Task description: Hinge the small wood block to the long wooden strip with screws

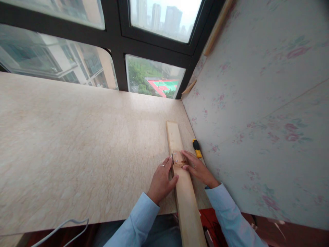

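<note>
A long pale wooden plank (187, 195) lies on the stone-patterned sill, its near end extending past the edge towards me. Across its top rests a small wooden block (178, 157) with a few shiny screws or nails and a darker brown patch. A thin dark strip, perhaps metal, shows at the block's left edge. My left hand (161, 180), with a ring, presses its fingertips against that edge while its thumb touches the plank. My right hand (199, 168) grips the block's right end, index finger at the far corner and thumb at the near one.
A yellow and black screwdriver (196, 148) lies right of the plank, beside the flowered wall (257, 137). Dark-framed windows (113, 48) stand behind the sill (89, 147). A white cable (64, 223) loops at the lower left. Something red (210, 219) is below the edge.
</note>
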The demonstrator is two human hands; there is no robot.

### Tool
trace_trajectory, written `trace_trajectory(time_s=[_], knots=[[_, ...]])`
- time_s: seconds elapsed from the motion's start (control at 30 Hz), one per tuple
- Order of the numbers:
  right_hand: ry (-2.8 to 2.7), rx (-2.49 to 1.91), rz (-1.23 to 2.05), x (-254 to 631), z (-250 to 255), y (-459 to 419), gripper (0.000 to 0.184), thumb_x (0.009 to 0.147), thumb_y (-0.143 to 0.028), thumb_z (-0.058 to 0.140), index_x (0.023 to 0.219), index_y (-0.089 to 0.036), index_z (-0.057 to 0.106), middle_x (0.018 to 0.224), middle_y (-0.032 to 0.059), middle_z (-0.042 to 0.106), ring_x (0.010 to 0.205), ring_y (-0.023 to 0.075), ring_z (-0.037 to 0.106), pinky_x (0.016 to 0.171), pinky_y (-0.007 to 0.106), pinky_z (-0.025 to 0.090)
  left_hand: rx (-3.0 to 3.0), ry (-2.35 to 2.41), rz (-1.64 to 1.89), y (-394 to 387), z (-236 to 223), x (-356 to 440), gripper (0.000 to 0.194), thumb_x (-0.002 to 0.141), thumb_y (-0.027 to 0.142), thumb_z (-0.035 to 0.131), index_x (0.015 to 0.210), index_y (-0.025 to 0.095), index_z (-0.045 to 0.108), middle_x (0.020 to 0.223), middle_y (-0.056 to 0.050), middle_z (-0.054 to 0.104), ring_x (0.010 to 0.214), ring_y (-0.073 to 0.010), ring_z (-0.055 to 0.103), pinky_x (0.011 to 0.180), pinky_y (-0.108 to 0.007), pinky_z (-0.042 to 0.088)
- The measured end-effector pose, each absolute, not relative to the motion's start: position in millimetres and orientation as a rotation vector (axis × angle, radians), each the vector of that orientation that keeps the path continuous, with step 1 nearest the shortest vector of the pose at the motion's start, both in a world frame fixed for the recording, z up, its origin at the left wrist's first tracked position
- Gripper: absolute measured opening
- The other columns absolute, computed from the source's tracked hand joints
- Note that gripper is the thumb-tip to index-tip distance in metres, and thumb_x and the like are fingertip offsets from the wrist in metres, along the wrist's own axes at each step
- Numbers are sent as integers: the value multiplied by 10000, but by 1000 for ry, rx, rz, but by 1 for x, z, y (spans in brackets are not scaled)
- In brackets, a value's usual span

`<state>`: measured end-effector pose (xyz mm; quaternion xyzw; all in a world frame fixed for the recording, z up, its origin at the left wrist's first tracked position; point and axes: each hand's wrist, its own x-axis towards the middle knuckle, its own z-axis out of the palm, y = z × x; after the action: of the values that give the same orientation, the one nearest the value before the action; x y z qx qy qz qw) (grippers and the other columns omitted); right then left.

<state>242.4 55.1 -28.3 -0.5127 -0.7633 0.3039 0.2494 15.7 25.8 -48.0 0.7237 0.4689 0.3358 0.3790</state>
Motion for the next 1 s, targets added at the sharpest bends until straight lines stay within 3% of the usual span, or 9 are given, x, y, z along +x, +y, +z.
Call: trace_trajectory(time_s=[0.13, 0.37, 0.7, 0.9, 1.0], knots=[[-2048, -1407, 820, 241, -32, 54, 629, 915, -458, 591, 1486, -260, 414, 1521, 117, 443, 1426, 282, 379, 1188, 546, 274, 1886, 1245, 807, 27, -44, 18, 715, 826, 269, 606, 1477, 86, 371, 1484, -209, 441, 1363, -314, 436, 1132, -503, 362], [-2041, -1462, 907, 238, -25, 49, 751, 885, -382, 628, 1541, -239, 291, 1592, 120, 315, 1477, 271, 273, 1208, 527, 225, 1928, 1270, 773, 29, -42, 20, 700, 836, 282, 596, 1465, 59, 381, 1471, -220, 448, 1344, -328, 447, 1125, -489, 369], [-2051, -1522, 797, 234, 0, 57, 780, 787, -335, 726, 1480, -208, 390, 1447, 152, 495, 1368, 290, 441, 1170, 522, 301, 1771, 1201, 926, 22, -47, 15, 673, 777, 255, 618, 1411, 125, 432, 1361, -188, 549, 1222, -308, 545, 1029, -519, 446], [-2134, -1421, 647, 226, 27, 58, 757, 809, -359, 726, 1478, -241, 391, 1435, 139, 496, 1334, 285, 474, 1137, 505, 365, 1519, 1214, 946, 22, -46, 11, 686, 762, 284, 640, 1397, 115, 441, 1270, -188, 593, 1041, -269, 610, 911, -461, 512], [-2225, -1358, 536, 211, 41, 61, 734, 829, -350, 715, 1479, -248, 390, 1439, 136, 495, 1351, 287, 458, 1145, 503, 362, 1287, 1179, 1008, 24, -42, 10, 696, 752, 300, 676, 1382, 117, 443, 1327, -202, 553, 1029, -245, 616, 884, -410, 523]])
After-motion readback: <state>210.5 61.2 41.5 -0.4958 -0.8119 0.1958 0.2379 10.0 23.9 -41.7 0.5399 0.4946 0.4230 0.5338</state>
